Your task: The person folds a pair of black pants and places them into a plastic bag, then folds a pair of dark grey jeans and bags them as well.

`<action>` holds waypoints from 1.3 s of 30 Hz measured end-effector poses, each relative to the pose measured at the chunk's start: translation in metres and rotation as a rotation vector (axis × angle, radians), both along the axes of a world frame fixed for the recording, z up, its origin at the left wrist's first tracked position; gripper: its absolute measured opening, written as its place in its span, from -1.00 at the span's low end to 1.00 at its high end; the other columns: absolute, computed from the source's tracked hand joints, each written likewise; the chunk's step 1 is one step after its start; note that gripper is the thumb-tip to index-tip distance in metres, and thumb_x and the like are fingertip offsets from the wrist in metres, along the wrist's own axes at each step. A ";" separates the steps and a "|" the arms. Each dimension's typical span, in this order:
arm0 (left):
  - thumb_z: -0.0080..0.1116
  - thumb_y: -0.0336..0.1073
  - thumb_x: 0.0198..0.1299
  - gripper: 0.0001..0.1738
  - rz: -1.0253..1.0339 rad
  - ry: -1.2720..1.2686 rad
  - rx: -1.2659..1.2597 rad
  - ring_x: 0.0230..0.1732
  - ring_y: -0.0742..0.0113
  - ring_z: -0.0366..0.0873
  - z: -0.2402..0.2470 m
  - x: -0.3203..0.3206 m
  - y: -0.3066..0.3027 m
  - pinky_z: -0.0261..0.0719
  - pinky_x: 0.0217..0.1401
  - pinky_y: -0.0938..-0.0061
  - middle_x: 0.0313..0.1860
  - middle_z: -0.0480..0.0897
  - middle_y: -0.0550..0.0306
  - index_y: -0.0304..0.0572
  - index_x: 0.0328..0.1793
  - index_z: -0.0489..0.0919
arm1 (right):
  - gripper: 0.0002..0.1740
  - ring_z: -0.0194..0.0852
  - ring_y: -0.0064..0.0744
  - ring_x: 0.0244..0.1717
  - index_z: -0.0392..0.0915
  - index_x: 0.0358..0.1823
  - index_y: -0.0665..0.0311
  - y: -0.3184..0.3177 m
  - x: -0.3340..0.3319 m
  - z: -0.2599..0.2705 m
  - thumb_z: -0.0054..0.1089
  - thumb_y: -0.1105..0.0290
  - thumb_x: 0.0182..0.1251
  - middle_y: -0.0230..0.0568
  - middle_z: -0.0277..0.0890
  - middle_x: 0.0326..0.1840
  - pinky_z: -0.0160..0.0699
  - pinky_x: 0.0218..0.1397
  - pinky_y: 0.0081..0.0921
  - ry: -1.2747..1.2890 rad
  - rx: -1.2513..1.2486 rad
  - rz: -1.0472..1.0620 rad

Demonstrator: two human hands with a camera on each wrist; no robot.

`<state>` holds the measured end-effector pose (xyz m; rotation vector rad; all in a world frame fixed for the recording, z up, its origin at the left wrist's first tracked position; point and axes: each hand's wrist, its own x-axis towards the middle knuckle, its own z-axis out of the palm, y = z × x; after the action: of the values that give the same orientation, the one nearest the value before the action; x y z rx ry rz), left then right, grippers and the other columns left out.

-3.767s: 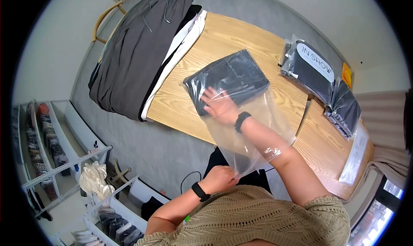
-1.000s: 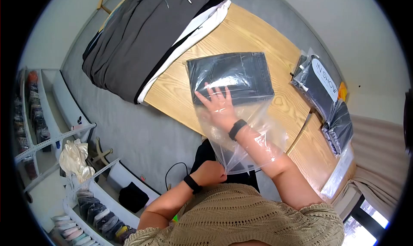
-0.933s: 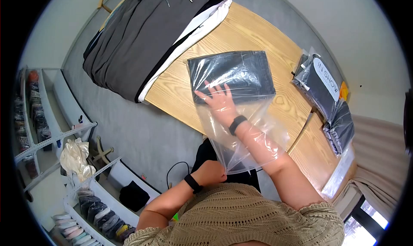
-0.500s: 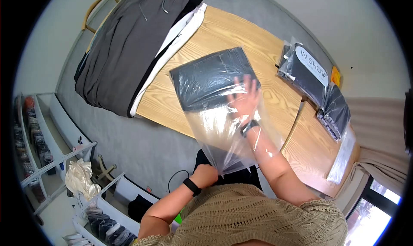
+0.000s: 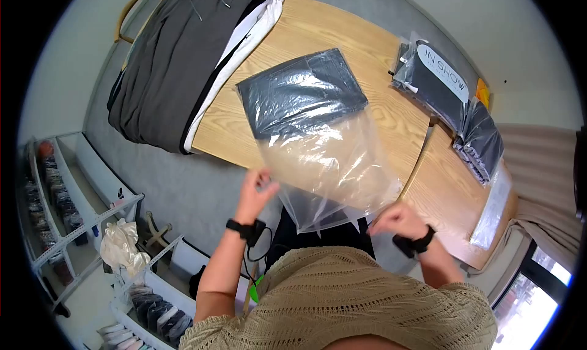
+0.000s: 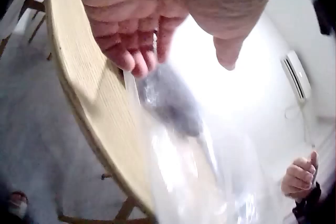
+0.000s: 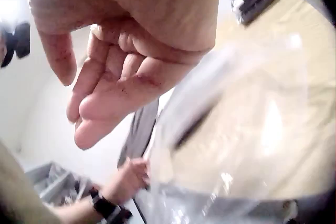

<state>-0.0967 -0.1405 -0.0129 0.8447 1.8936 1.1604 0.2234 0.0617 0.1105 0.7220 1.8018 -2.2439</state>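
Observation:
A clear plastic bag (image 5: 333, 157) lies on the wooden table with folded dark jeans (image 5: 299, 90) in its far end. Its loose, flat mouth end hangs over the table's near edge. My left hand (image 5: 254, 194) is raised just left of the bag, fingers loosely bent, holding nothing. In the left wrist view the left palm and thumb (image 6: 228, 53) stand apart, with the blurred bag (image 6: 184, 176) beyond. By the bag's right mouth corner is my right hand (image 5: 400, 218), loosely curled. The right wrist view shows the right hand's fingers (image 7: 105, 103) grasping nothing.
A pile of grey trousers (image 5: 183, 62) and other clothes covers the table's left end. Bagged garments (image 5: 437, 74), one labelled IN SHOW, lie at the right, near a stack of clear bags (image 5: 492, 212). Shelves (image 5: 79, 197) with packed clothes stand at left.
My right hand has left the jeans, come out of the bag and drawn back to the right. The left hand has let go of the bag's mouth and moved up and left.

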 end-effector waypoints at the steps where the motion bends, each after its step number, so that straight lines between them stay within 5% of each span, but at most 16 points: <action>1: 0.36 -0.16 0.06 -0.49 0.158 -0.036 0.035 -0.16 0.44 0.46 -0.009 -0.009 0.014 0.47 -0.17 0.54 -0.14 0.54 0.19 -0.21 0.10 0.49 | -0.80 0.62 -0.49 -0.32 0.68 -0.36 0.36 0.013 0.000 0.006 0.21 0.35 0.24 -0.18 0.68 -0.35 0.55 -0.25 -0.55 0.039 -0.016 -0.199; 4: 0.21 0.01 0.22 -0.46 0.386 -0.398 -0.051 -0.16 0.46 0.46 -0.032 -0.038 0.051 0.47 -0.13 0.59 -0.11 0.54 0.18 -0.30 0.10 0.46 | -0.69 0.49 -0.58 -0.21 0.60 -0.13 0.36 0.062 -0.044 0.002 0.23 0.25 0.27 -0.28 0.62 -0.21 0.44 -0.06 -0.61 -0.184 0.327 -0.578; 7: 0.10 0.19 0.24 -0.40 0.373 -0.719 -0.096 -0.19 0.40 0.54 -0.019 -0.055 0.077 0.52 -0.11 0.52 -0.17 0.58 0.19 -0.24 0.04 0.48 | -0.37 0.39 -0.45 0.05 0.42 0.08 0.45 0.119 -0.069 -0.078 0.34 0.08 0.18 -0.15 0.48 0.01 0.39 0.10 -0.50 -0.190 0.520 -0.541; 11: 0.11 0.12 0.26 -0.46 0.289 -0.696 -0.233 -0.15 0.33 0.59 -0.035 -0.069 0.089 0.57 -0.10 0.49 -0.16 0.59 0.15 -0.23 0.06 0.45 | -0.41 0.45 -0.45 -0.11 0.47 -0.03 0.46 0.130 -0.110 -0.115 0.31 0.02 0.20 -0.18 0.52 -0.14 0.42 -0.02 -0.54 -0.220 0.385 -0.828; 14: 0.16 0.06 0.25 -0.45 0.206 -0.655 -0.221 -0.18 0.33 0.59 -0.031 -0.066 0.098 0.59 -0.16 0.49 -0.11 0.59 0.09 -0.28 0.10 0.44 | -0.71 0.28 -0.64 -0.49 0.56 -0.32 0.32 0.126 -0.108 -0.145 0.18 0.19 0.35 -0.48 0.43 -0.51 0.26 -0.41 -0.65 -0.064 -0.120 -0.761; 18: 0.21 -0.01 0.24 -0.56 0.218 -0.553 -0.179 -0.43 0.43 0.52 -0.028 -0.055 0.111 0.53 -0.41 0.56 -0.31 0.58 0.18 -0.23 0.00 0.49 | -0.76 0.32 -0.60 -0.54 0.57 -0.44 0.35 0.096 -0.090 -0.145 0.14 0.35 0.33 -0.37 0.46 -0.55 0.28 -0.44 -0.59 -0.195 0.181 -0.884; 26: 0.28 -0.05 0.17 -0.60 -0.167 -0.318 -0.306 -0.63 0.55 0.34 -0.019 0.002 0.150 0.28 -0.64 0.58 -0.60 0.44 0.33 -0.28 -0.18 0.53 | -0.70 0.23 -0.67 -0.54 0.59 -0.21 0.37 0.002 0.037 -0.131 0.01 0.25 0.40 -0.44 0.38 -0.58 0.22 -0.48 -0.62 -0.350 0.157 -1.079; 29: 0.27 -0.03 0.17 -0.61 -0.219 -0.289 -0.344 -0.64 0.57 0.34 -0.010 0.021 0.152 0.27 -0.65 0.57 -0.61 0.44 0.32 -0.25 -0.20 0.53 | -0.70 0.20 -0.69 -0.57 0.46 0.04 0.31 -0.030 0.084 -0.135 0.01 0.28 0.41 -0.48 0.35 -0.49 0.22 -0.50 -0.67 -0.266 -0.211 -1.245; 30: 0.19 -0.11 0.24 -0.64 -0.260 -0.317 -0.398 -0.51 0.36 0.48 -0.012 0.016 0.149 0.46 -0.44 0.43 -0.50 0.54 0.12 -0.30 -0.09 0.53 | -0.70 0.20 -0.69 -0.57 0.46 0.04 0.31 -0.040 0.095 -0.135 0.01 0.28 0.41 -0.48 0.35 -0.49 0.22 -0.50 -0.67 -0.281 -0.221 -1.251; 31: 0.19 -0.11 0.24 -0.64 -0.265 -0.321 -0.413 -0.51 0.36 0.48 -0.019 0.010 0.140 0.46 -0.44 0.43 -0.50 0.54 0.12 -0.30 -0.09 0.53 | -0.65 0.34 -0.58 -0.47 0.38 0.14 0.30 -0.050 0.104 -0.136 0.03 0.37 0.37 -0.37 0.42 -0.36 0.34 -0.42 -0.64 -0.331 0.028 -1.215; 33: 0.08 -0.26 0.28 -0.67 -0.305 0.486 0.139 -0.16 0.08 0.56 -0.026 -0.001 0.125 0.49 -0.07 0.24 -0.20 0.60 -0.10 -0.31 0.09 0.49 | -0.55 0.47 -0.46 -0.36 0.29 0.24 0.30 -0.062 0.103 -0.132 0.05 0.45 0.33 -0.26 0.49 -0.22 0.47 -0.34 -0.60 -0.380 0.267 -1.167; 34: 0.01 -0.40 0.25 -0.62 -0.351 0.615 0.063 0.16 -0.09 0.41 -0.020 -0.009 0.117 0.35 0.20 0.11 0.13 0.48 -0.19 -0.22 0.20 0.47 | -0.47 0.47 -0.31 -0.14 0.24 0.29 0.28 -0.067 0.097 -0.130 0.04 0.53 0.27 -0.12 0.44 -0.02 0.51 -0.17 -0.49 -0.419 0.658 -1.021; 35: 0.01 -0.40 0.25 -0.62 -0.364 0.614 0.057 0.16 -0.09 0.41 -0.017 -0.012 0.112 0.35 0.20 0.11 0.13 0.48 -0.19 -0.22 0.20 0.47 | -0.38 0.48 -0.15 0.08 0.18 0.34 0.27 -0.073 0.091 -0.125 0.03 0.62 0.22 0.01 0.39 0.17 0.55 0.00 -0.38 -0.449 1.035 -0.845; 36: 0.01 -0.41 0.21 -0.58 -0.502 0.868 0.168 0.22 -0.05 0.39 -0.015 -0.015 0.108 0.34 0.22 0.12 0.19 0.44 -0.16 -0.13 0.23 0.46 | -0.32 0.19 0.00 0.37 0.23 0.34 0.21 -0.074 0.089 -0.125 0.05 0.67 0.11 0.08 0.13 0.41 0.38 0.27 -0.20 -0.463 1.026 -0.816; 37: 0.01 -0.42 0.18 -0.54 -0.638 1.121 0.290 0.28 -0.01 0.36 -0.015 -0.018 0.105 0.33 0.24 0.12 0.26 0.40 -0.13 -0.04 0.25 0.46 | -0.32 0.19 0.00 0.37 0.23 0.34 0.21 -0.072 0.089 -0.127 0.05 0.67 0.11 0.08 0.13 0.41 0.38 0.27 -0.20 -0.470 1.017 -0.827; 39: 0.03 -0.44 0.12 -0.42 -0.762 1.104 0.410 0.37 0.10 0.28 -0.028 -0.020 0.101 0.25 0.34 0.10 0.37 0.32 0.01 0.14 0.32 0.41 | -0.34 0.19 -0.02 0.39 0.33 0.29 0.17 -0.064 0.086 -0.130 0.07 0.67 0.07 0.01 0.19 0.38 0.28 0.34 -0.18 -0.492 1.461 -0.504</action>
<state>-0.1172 -0.0399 -0.0408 2.5385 1.7320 0.5856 0.3095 -0.0021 -0.0200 1.8108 2.8749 -0.3101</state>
